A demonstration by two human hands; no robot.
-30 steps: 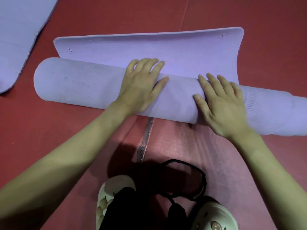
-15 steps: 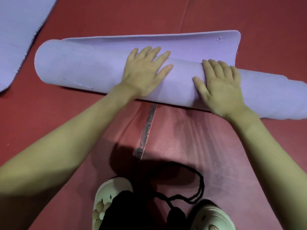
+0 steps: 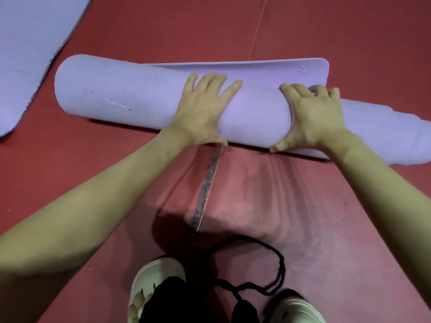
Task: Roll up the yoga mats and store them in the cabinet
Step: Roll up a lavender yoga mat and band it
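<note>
- Nearest the camera, two pale foam clogs and a loose black cord lie on the red padded floor, on the near side of the rolled lilac foam yoga mat.
- The left hand presses on top of the roll, its fingers spread straight and thumb tucked at the near edge.
- The right hand grips the roll, fingers curled over its top.
- Beyond the roll, a short flat strip of the same mat remains unrolled.
- Far left of the roll lies a second flat lilac mat.
</note>
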